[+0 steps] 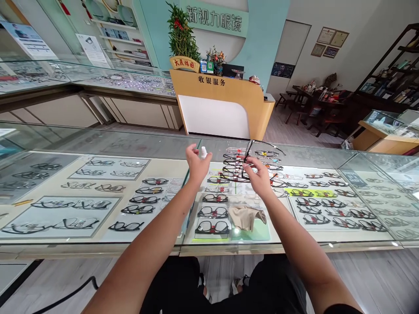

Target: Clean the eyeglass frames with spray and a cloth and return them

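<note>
Head view: beyond beige cloth [246, 217], gripping white bottle [204, 151] in half-curled fingers of left hand [197, 165], pinching black eyeglasses [249, 148] in nearly closed fingers of right hand [260, 178], probably against smudging.

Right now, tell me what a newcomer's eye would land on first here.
Probably the black-framed eyeglasses held up in the right hand, then the small white bottle in the left hand, both above the glass display counter. Next might come the tall lucky bamboo at the wooden cashier desk beyond.
</note>
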A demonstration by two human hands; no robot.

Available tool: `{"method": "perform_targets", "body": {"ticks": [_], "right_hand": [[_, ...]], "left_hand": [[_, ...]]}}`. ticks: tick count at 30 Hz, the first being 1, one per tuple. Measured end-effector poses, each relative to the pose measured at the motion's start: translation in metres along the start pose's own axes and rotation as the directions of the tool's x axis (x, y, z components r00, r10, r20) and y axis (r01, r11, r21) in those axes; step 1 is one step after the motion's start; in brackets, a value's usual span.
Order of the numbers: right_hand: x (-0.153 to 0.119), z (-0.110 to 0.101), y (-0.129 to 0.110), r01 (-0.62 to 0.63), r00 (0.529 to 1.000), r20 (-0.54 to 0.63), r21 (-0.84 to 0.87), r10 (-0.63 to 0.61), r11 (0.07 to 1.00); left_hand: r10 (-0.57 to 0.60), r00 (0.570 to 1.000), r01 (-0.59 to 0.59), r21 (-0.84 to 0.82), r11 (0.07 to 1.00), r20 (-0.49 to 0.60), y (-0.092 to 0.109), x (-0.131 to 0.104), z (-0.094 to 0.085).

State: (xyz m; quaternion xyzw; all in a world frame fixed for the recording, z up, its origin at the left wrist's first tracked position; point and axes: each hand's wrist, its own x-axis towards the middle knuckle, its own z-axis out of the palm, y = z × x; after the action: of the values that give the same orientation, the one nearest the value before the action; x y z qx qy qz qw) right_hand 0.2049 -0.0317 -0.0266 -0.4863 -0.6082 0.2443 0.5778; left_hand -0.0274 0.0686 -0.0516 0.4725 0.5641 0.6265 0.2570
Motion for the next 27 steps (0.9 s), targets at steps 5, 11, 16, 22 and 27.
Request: {"method": "perform_targets", "body": {"ticks": [5,11,16,22,27], "right_hand": [[0.001,-0.002,-0.004,0.0,1.0,0.006,0.029,0.0,1.0],[0.002,-0.004,-0.011,0.003,1.0,-0.022,0.076,-0.001,0.997],[0.002,-0.006,-0.014,0.003,1.0,-0.027,0.106,0.0,0.994],[-0.005,-0.004,-0.02,0.019,0.997,0.077,0.067,-0.024,0.998],[-0.009,-0.003,-0.028,0.002,0.981,0.19,0.116,-0.025,0.993]], "left_hand": [[-0.159,0.966,0.161,0.007,0.987,0.204,-0.025,0.009,0.003],[-0.146,0.942,0.187,-0.109,0.976,0.304,0.002,0.0,0.003],[-0.097,0.825,0.366,-0.394,0.843,0.557,0.048,-0.023,-0.005],[-0.015,0.496,0.624,-0.344,0.702,0.868,0.078,-0.042,-0.019],[-0.049,0.493,0.619,-0.311,0.721,0.869,0.08,-0.042,-0.019]]}}
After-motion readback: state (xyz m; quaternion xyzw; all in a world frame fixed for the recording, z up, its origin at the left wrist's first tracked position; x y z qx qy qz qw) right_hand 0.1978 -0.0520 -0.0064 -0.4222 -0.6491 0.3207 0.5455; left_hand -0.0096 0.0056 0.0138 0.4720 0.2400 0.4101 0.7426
